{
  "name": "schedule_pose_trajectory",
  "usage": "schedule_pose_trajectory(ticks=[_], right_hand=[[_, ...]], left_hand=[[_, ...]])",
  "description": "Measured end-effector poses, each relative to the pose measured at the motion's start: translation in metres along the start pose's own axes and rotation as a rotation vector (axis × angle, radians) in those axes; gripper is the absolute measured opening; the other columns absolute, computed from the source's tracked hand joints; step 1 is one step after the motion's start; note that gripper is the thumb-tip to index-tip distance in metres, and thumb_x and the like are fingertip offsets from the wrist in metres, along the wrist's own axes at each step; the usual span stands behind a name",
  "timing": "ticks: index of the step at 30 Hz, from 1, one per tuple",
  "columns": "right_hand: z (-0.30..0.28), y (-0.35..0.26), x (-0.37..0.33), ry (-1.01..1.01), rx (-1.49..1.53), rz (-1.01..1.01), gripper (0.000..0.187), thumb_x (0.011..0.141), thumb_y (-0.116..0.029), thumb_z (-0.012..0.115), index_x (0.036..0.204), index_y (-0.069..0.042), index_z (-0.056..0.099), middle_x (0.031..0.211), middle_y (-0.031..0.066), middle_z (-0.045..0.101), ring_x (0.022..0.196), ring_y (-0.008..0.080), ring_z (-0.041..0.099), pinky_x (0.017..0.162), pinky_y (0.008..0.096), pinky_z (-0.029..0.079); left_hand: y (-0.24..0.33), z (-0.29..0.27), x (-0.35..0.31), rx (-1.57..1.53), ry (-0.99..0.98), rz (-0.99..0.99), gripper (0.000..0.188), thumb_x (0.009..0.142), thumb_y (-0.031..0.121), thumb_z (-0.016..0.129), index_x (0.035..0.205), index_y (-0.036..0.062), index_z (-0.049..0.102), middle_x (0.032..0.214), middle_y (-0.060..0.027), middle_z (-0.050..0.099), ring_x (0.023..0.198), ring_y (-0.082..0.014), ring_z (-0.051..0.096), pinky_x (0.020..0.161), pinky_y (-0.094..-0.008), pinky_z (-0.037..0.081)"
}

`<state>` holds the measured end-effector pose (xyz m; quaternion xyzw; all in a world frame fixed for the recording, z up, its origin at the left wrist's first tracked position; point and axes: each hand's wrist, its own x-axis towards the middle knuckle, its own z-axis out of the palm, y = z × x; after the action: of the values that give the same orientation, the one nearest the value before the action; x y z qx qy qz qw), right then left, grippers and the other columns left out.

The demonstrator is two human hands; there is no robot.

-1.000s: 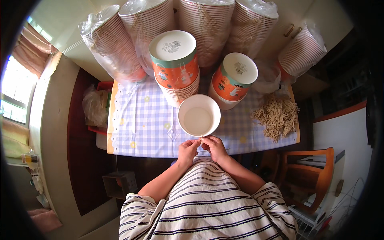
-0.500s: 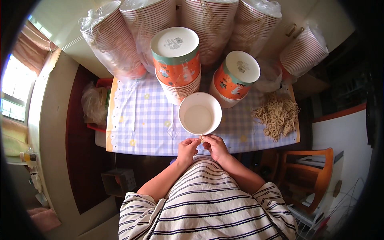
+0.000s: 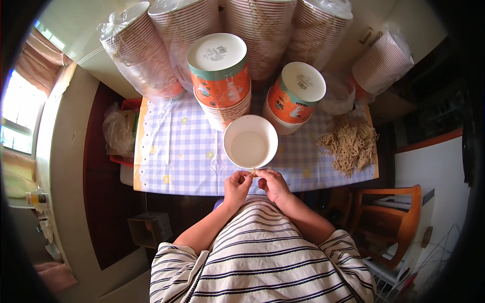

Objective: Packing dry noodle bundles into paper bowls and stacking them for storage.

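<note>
A white paper bucket [image 3: 250, 141], its open mouth facing up toward me, is at the table's near middle. At its near rim my left hand [image 3: 236, 191] and my right hand [image 3: 273, 186] meet, thumbs and fingertips pinched together. Between them shows a short bit of tan cord [image 3: 253, 171], mostly hidden by the fingers. Whether it passes through the rim is too small to tell. Behind the bucket stand a taller stack of upside-down orange-and-green paper buckets [image 3: 220, 83] and a shorter such stack [image 3: 295, 101].
Several plastic-wrapped stacks of buckets [image 3: 139, 50] line the back. A tangled heap of tan cords [image 3: 348, 144] lies on the right of the checked tablecloth [image 3: 174, 151]. A wooden chair [image 3: 404, 217] stands at right; a red crate [image 3: 118, 159] sits left of the table.
Both hands stay pinched at the bucket's near rim, and the bit of cord shows slightly more between the fingertips. The bucket and stacks appear shifted a little leftward in view.
</note>
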<state>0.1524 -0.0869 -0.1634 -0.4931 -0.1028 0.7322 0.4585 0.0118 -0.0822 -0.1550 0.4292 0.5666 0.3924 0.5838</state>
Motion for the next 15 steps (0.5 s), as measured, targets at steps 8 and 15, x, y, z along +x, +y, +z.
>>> schedule_pose_trajectory(ticks=[8,15], right_hand=[[-0.006,0.003,0.001,-0.011,-0.023,0.015,0.011,0.082,-0.012,0.061,0.088,-0.004,0.064,0.081,0.0044,0.064,0.054,0.0077,0.047,0.051,0.0211,0.039],[0.005,-0.003,-0.004,0.021,0.014,0.023,0.011,0.082,-0.013,0.061,0.088,-0.005,0.064,0.077,0.0014,0.062,0.053,0.0069,0.045,0.05,0.0206,0.037]], left_hand=[[-0.001,0.002,-0.001,-0.052,0.012,0.009,0.011,0.082,0.01,0.064,0.082,-0.0009,0.061,0.056,0.0073,0.047,0.049,-0.0001,0.035,0.043,-0.0187,0.028],[-0.001,0.002,-0.003,0.204,0.066,0.151,0.013,0.077,0.01,0.068,0.084,0.0017,0.06,0.053,0.003,0.044,0.048,-0.004,0.037,0.043,-0.0217,0.031]])
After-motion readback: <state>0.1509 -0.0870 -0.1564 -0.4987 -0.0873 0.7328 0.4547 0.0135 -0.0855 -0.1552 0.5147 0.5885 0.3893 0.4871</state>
